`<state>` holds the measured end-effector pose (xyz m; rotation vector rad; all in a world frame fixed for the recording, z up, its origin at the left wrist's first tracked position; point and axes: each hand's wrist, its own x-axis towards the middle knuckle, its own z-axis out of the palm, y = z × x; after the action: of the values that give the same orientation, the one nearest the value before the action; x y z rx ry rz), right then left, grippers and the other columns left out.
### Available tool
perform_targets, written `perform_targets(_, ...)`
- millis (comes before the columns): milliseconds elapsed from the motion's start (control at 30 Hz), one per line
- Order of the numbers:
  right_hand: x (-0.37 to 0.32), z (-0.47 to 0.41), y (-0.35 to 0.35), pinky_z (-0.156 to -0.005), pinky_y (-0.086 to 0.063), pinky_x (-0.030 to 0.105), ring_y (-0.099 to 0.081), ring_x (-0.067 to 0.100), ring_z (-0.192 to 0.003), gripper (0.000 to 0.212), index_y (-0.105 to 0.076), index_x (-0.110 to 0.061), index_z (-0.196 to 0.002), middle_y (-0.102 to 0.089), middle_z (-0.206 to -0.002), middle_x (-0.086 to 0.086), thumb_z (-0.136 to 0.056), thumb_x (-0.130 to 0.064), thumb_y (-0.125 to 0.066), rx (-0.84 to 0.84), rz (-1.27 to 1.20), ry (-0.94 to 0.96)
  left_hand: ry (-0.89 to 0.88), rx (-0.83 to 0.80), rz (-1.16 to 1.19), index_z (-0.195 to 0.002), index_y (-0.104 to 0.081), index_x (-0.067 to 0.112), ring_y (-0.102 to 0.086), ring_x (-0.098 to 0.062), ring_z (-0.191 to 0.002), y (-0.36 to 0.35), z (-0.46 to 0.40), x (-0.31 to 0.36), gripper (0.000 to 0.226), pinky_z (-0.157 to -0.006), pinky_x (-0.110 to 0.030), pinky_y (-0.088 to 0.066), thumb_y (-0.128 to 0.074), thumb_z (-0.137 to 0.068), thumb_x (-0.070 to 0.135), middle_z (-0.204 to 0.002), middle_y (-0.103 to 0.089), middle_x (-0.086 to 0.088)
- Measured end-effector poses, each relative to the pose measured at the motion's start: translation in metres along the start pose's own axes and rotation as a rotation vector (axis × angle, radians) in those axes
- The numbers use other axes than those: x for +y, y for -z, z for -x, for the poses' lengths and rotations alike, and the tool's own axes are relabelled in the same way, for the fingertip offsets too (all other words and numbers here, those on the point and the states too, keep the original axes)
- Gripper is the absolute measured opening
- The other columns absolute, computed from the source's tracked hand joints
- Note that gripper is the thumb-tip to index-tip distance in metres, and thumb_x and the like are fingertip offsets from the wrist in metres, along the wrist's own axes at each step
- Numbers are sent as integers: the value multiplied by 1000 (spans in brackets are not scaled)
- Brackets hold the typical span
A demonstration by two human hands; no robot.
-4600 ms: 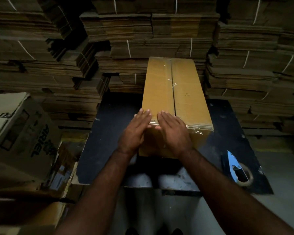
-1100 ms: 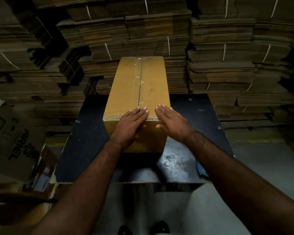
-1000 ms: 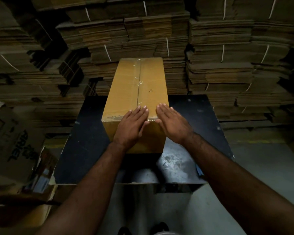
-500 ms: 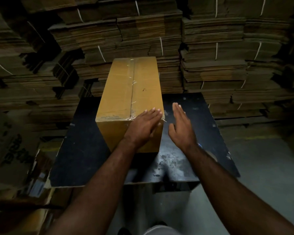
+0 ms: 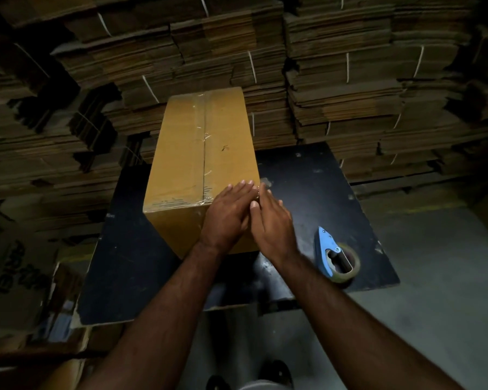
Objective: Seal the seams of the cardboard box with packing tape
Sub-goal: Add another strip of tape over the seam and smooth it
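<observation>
Plainly, we stood over a tall, oblong box of tan corrugated cardboard (image 5: pixel 200 153), which rested on the black, scuffed desk (image 5: pixel 130 249), its long top running away from us toward the strapped bundles of flattened cardboard (image 5: pixel 335 88) behind. At the far left a printed carton (image 5: pixel 14 266) sat in shadow beside the desk. Clear packing tape (image 5: pixel 204 130) already ran along the box's centre seam and glinted across the near top edge, wrinkled in places.

Our left hand (image 5: pixel 227 213) lay flat on the box's near right corner, fingers straight and close together, gripping nothing and pressing down over the edge. Our right hand (image 5: pixel 271 218) was just beside it, also spread and holding nothing, set against the box's right side at that corner; the two hands touched along the fingers.

We judged the box to be light and probably empty, since it sat squarely with no bulge. Its walls looked stiff enough, yet the flaps would give under hard pressure near the middle seam, so the corners and edges were the places to press or hold. The taped strips would be slick under the palm, bare board less so.

Further right on the desk lay a blue hand-held tape dispenser with its roll (image 5: pixel 335 256), well apart from the box.
</observation>
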<state>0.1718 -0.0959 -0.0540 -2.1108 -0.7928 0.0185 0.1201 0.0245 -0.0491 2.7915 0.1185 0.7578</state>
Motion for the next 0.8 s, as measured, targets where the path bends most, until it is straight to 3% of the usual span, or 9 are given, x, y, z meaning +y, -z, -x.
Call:
perform_targets(100,4,-9,10,-117,-26,37,-41,22,-138,57,-33,-13,-152,-43,-152,8,-101,-37,-32,-119,-169,-97,-8,-38,22,-134,-60,6,-54,-30,-131,6,0,-2,55,-113,-42,-34,-65,-79,10,-139,-58,-14)
perform_targets(200,10,-17,24,-117,-29,31,-40,12,-139,45,-42,-16,-148,-44,-151,-1,-104,-26,-40,-209,-495,-238,34,-72,76,-134,-61,7,-51,-28,-133,13,-2,2,56,-115,-45,-35,-55,-82,25,-141,-57,-13)
perform_targets(300,19,-19,36,-113,-32,25,-45,7,-135,41,-52,-13,-142,-51,-145,-3,-103,-23,-42,-173,-659,-332,114,-41,106,-124,-69,11,-52,-24,-133,12,-9,10,44,-111,-45,-41,-51,-91,34,-141,-57,-10)
perform_targets(400,23,-16,44,-110,-33,24,-49,4,-130,46,-55,-18,-140,-56,-141,-5,-99,-36,-41,-136,-702,-404,170,64,34,-101,-70,12,-56,-24,-128,0,-15,18,26,-104,-44,-46,-62,-94,36,-137,-61,-10)
perform_targets(533,26,-10,49,-115,-33,32,-50,1,-128,60,-58,-22,-136,-59,-137,-10,-86,-51,-43,-100,-699,-439,185,103,-144,-110,-66,11,-55,-25,-130,-18,-13,28,26,-103,-45,-44,-70,-90,26,-136,-62,-9)
perform_targets(633,20,-6,52,-116,-33,35,-48,1,-130,53,-56,-22,-138,-56,-140,-10,-95,-47,-42,-108,-657,-399,201,99,-225,-118,-63,10,-54,-26,-130,-23,-15,34,36,-103,-45,-44,-72,-87,26,-138,-60,-9)
perform_targets(800,3,0,50,-116,-31,30,-42,3,-135,44,-51,-21,-143,-50,-146,-7,-106,-38,-35,-100,-552,-301,138,-23,-240,-131,-53,7,-44,-29,-139,-16,-7,25,74,-111,-47,-36,-84,-71,37,-151,-47,-12)
